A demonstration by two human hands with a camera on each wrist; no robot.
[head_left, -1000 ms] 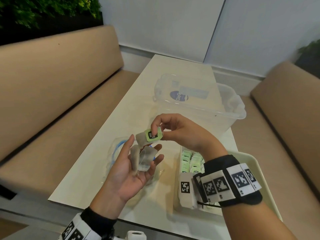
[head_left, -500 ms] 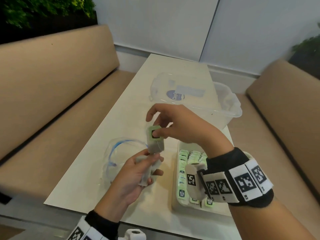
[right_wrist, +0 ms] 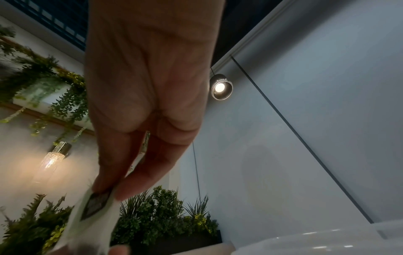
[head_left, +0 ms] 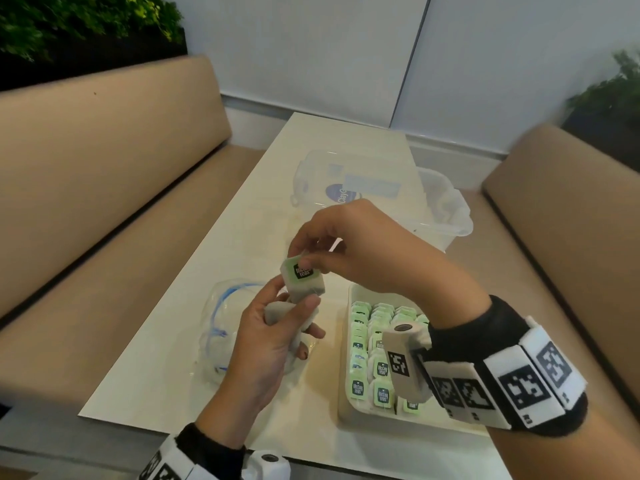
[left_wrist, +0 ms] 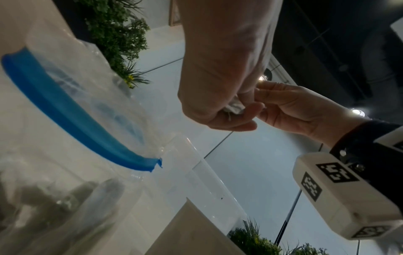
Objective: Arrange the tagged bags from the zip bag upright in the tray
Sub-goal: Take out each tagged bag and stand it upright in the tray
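Note:
My right hand pinches the green tag of a tea bag above the table; the wrist view shows the tag between thumb and forefinger. Below it my left hand curls round a second grey tea bag and touches the bottom of the first. The clear zip bag with a blue seal lies on the table under and left of my left hand. The white tray at the right holds rows of upright green-tagged bags.
A clear plastic tub stands on the cream table behind my hands. Tan bench seats run along both sides. The table's near edge lies just beyond my left wrist.
The tea bag in my right hand has turned from lying sideways to hanging upright by its tag. My left hand has curled from an open palm round the other bag.

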